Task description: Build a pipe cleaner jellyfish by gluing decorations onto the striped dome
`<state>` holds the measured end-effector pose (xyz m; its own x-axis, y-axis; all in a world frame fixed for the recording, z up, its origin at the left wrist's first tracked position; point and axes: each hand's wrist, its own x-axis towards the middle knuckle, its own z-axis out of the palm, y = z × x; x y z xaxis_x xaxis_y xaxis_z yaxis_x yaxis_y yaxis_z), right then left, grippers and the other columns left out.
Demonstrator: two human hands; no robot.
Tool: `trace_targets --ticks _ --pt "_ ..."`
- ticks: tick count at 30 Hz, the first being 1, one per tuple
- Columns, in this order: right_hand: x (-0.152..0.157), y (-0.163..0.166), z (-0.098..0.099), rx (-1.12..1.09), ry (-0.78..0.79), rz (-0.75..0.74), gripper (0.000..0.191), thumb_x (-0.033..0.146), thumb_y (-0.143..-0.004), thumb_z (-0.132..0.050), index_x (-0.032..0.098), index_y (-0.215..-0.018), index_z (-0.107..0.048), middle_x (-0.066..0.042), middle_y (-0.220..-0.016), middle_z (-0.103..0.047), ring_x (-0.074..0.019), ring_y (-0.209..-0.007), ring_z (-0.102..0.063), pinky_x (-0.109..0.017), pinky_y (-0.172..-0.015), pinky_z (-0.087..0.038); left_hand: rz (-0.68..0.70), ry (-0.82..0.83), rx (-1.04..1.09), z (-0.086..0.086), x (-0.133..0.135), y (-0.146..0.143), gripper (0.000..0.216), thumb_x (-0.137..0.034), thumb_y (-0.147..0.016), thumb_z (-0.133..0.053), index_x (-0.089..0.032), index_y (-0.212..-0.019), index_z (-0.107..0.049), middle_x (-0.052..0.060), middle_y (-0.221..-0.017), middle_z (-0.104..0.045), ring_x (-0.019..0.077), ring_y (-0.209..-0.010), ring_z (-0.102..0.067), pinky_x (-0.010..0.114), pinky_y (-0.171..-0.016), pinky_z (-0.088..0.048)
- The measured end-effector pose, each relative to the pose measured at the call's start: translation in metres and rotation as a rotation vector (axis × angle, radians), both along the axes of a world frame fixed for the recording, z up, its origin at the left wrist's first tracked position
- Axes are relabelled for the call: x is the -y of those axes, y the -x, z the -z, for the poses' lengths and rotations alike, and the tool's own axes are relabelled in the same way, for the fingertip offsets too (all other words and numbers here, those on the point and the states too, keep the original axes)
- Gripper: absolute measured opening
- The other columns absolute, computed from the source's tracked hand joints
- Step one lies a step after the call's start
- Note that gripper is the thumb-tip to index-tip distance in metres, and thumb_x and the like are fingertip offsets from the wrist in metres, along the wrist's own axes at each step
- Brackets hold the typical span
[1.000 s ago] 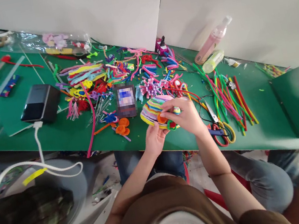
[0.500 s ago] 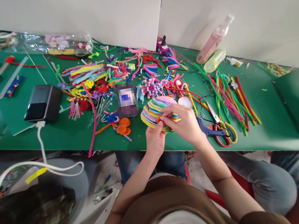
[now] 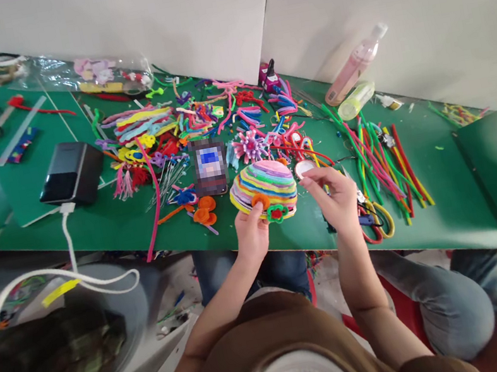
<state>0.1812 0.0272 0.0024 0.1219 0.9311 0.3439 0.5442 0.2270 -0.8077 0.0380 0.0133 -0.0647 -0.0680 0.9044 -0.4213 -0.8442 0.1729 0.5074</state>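
My left hand (image 3: 253, 234) grips the near left edge of a small dome-shaped hat (image 3: 262, 178), striped in many colours and apparently made of pipe cleaners. An orange coil (image 3: 260, 201) sits on the hat's near side, just above my thumb. Beside it is a green and red flower (image 3: 277, 212). To the right of the hat, apart from it, my right hand (image 3: 335, 196) has thumb and forefinger pinched together by a round white-faced item (image 3: 305, 167) with a red rim. What the pinch holds, if anything, cannot be made out. Several orange coils (image 3: 205, 210) lie left of the hat.
Scissors with red and yellow handles (image 3: 385, 219) and part of a blue tool (image 3: 366, 214) lie behind my right wrist. Pipe cleaners (image 3: 145, 122) cover the back of the green table. A blurred-screen phone (image 3: 209, 167), power bank (image 3: 72, 172) and pink bottle (image 3: 356, 64) stand around.
My right hand has let go of the hat's front and moved right, to the round white item. The orange coil and flower now show on the hat, which my left hand still holds.
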Motion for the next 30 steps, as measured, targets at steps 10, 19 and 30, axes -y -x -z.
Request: trace_targets --ticks 10,19,30 --pt "0.012 -0.008 0.017 -0.016 0.125 -0.016 0.014 0.032 -0.084 -0.063 0.021 -0.085 -0.070 0.000 -0.073 -0.071 -0.0132 -0.065 -0.062 -0.026 -0.059 -0.046 -0.048 -0.016 0.009 0.008 0.002 0.004 0.036 -0.027 -0.053 -0.088 -0.019 -0.084 -0.072 0.000 -0.084 -0.075 0.0129 -0.076 -0.069 0.022 -0.074 -0.054" --pt "0.008 0.037 0.005 0.155 0.064 -0.276 0.007 0.028 -0.082 -0.068 0.024 -0.086 -0.071 -0.002 -0.083 -0.072 -0.0174 -0.079 -0.064 -0.033 -0.075 -0.050 -0.029 -0.020 -0.022 0.013 0.004 0.003 0.029 -0.025 -0.052 -0.086 -0.018 -0.074 -0.069 -0.002 -0.074 -0.072 0.0101 -0.068 -0.066 0.019 -0.066 -0.052" --pt "0.003 0.054 0.000 0.299 0.146 -0.283 0.012 0.015 -0.078 -0.067 0.024 -0.086 -0.070 -0.001 -0.077 -0.067 -0.0188 -0.079 -0.060 -0.032 -0.072 -0.047 0.016 -0.096 0.066 0.022 0.010 0.010 0.043 -0.044 -0.052 -0.087 -0.020 -0.085 -0.072 0.002 -0.087 -0.073 0.0152 -0.084 -0.067 0.024 -0.075 -0.053"
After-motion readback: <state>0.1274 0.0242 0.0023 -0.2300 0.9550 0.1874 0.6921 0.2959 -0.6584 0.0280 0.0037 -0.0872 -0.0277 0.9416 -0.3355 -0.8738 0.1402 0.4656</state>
